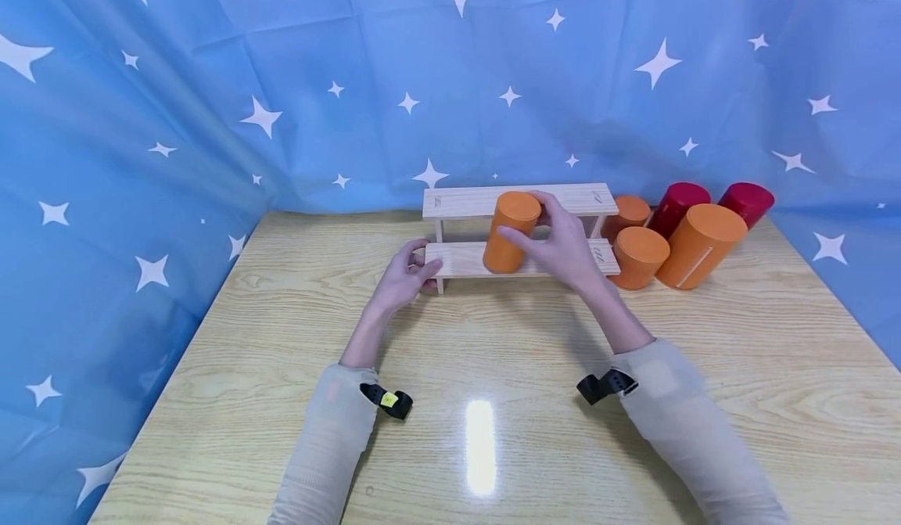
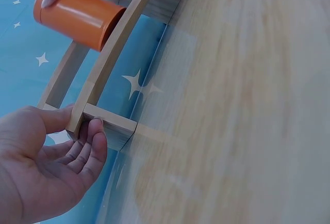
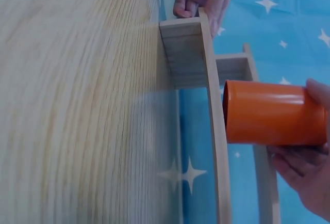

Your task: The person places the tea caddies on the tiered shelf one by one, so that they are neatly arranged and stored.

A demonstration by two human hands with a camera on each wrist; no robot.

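Note:
A two-step wooden shelf (image 1: 457,260) stands near the back of the table. My left hand (image 1: 404,278) pinches the left end of its lower front board, thumb on top and fingers beneath, as the left wrist view shows. My right hand (image 1: 568,249) grips an orange cylindrical cup (image 1: 504,239), thumb on one side and fingers around the other. The cup is bottom up over the lower board, its rim facing down. In the right wrist view the cup (image 3: 273,113) has its rim close to the board; whether they touch I cannot tell.
Right of the shelf, several cylinders cluster: a short orange one (image 1: 639,259), a larger orange one (image 1: 704,247), a smaller orange one (image 1: 628,213) behind, and two red ones (image 1: 681,206). A blue star-patterned cloth (image 1: 394,55) hangs behind and left of the wooden table (image 1: 281,353).

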